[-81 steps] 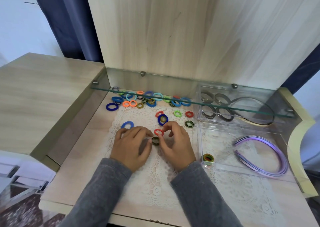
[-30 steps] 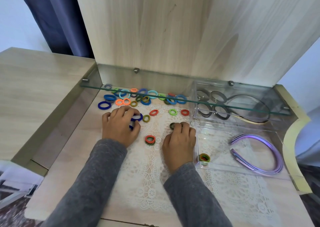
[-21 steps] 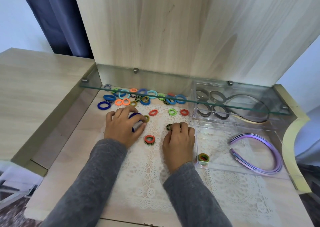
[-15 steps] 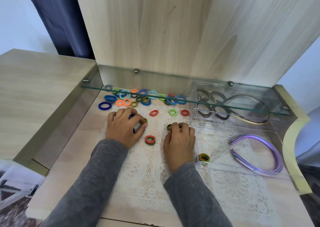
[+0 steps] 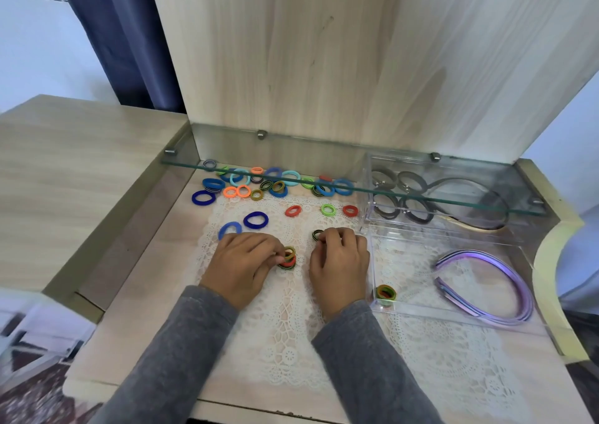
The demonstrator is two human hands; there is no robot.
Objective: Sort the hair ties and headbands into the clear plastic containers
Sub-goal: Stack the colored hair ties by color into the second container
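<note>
Currently both hands lie palm down on the white lace mat (image 5: 291, 326) that covers the middle of the wooden surface (image 5: 139, 294), and grey sleeves reach to the wrists. The left hand (image 5: 241, 261) has its fingers curled and pinches an olive hair tie (image 5: 290, 251) between thumb and fingertips, tilted on top of a small stack of ties (image 5: 287, 264) with an orange one and a dark one. The right hand (image 5: 338, 261), just beside the near clear container (image 5: 453, 315), has its fingers bent and pinches a dark striped hair tie (image 5: 316, 235) at the tips. Inside this container lie purple headbands (image 5: 470, 255) and a short roll of ties (image 5: 385, 293) in its near left corner. The far container (image 5: 368, 190) holds grey ties (image 5: 385, 206) and a dark headband (image 5: 500, 206). Many loose coloured ties (image 5: 275, 183) lie at the back under a glass shelf (image 5: 421, 196), and two blue ties (image 5: 256, 220) lie nearer on the mat.
</note>
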